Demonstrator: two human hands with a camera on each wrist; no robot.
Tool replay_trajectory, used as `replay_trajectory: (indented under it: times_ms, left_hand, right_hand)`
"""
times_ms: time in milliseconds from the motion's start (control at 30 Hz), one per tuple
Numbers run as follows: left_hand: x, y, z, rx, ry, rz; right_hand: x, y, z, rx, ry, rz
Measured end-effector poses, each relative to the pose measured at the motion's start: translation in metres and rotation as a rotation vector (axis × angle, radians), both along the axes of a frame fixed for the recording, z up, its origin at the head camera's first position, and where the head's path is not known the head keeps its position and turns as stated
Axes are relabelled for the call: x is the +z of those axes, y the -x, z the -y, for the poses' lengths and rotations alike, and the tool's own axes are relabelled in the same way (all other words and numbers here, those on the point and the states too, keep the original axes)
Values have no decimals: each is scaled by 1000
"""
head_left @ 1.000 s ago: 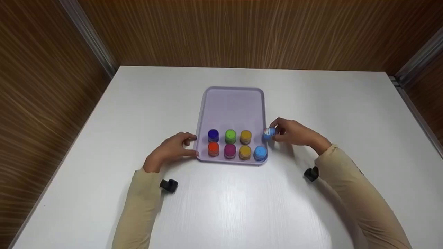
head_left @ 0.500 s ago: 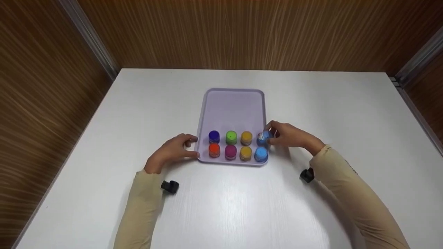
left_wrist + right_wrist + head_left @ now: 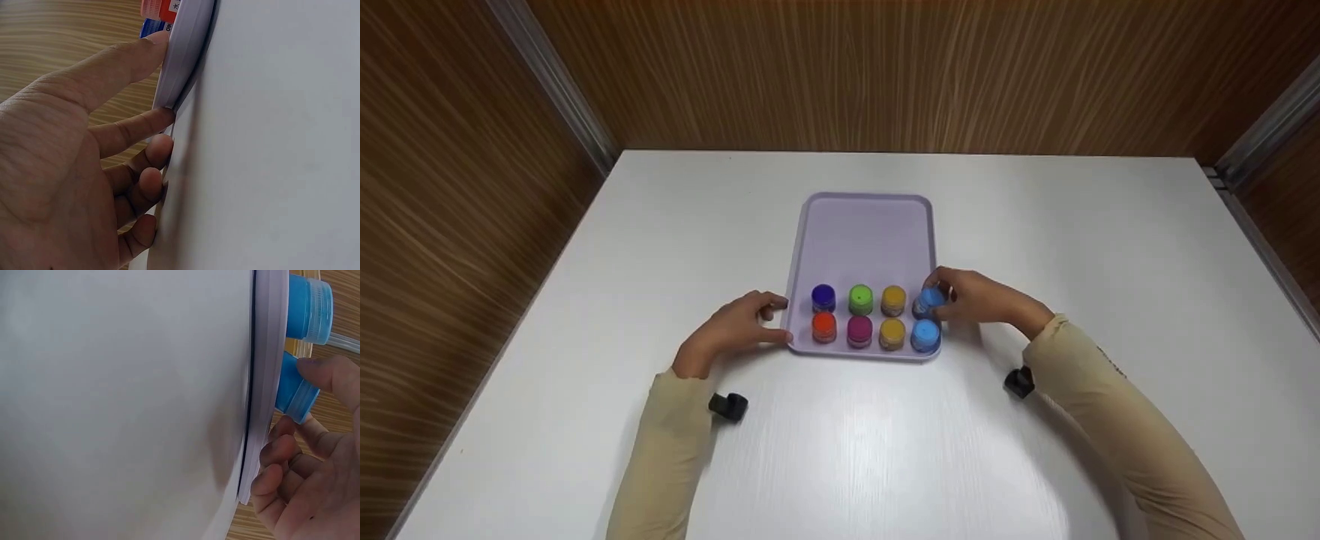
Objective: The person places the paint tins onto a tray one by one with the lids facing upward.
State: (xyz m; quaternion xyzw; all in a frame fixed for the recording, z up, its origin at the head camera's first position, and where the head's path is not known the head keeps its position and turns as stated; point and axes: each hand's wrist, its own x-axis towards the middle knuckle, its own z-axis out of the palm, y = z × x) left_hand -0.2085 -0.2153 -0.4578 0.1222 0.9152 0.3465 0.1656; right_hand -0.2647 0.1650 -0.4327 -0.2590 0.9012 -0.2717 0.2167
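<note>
My right hand [image 3: 981, 296] pinches a small blue paint jar [image 3: 928, 299] between thumb and fingers at the right side of a pale lilac tray [image 3: 866, 232]. In the right wrist view that jar [image 3: 293, 389] leans a little, its base right at the tray's rim. Beside it stands a lighter blue jar [image 3: 925, 334]. My left hand [image 3: 733, 328] rests at the tray's left edge; in the left wrist view its straight thumb [image 3: 126, 70] and index fingertip touch the rim, other fingers loosely bent.
Also on the tray's near half stand a dark blue jar [image 3: 823, 297], a green one [image 3: 861, 299], a red one [image 3: 824, 327], a magenta one [image 3: 859, 331] and two yellow ones. The tray lies on a white table [image 3: 840, 442], with wood-grain panels [image 3: 885, 75] behind.
The right hand has brought the blue jar leftward over the tray's rim, down beside the yellow jar, and turned it closer to upright. The left hand stays at the tray's edge.
</note>
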Motion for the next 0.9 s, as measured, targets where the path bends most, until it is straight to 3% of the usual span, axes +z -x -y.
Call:
replay_trajectory:
  times_ms: [467, 900]
  left_hand:
    - [0, 0, -1, 19, -7, 9]
    - [1, -1, -1, 10, 4, -2]
  right_hand:
    - [3, -1, 6, -13, -14, 23]
    - [3, -6, 10, 30, -30, -2]
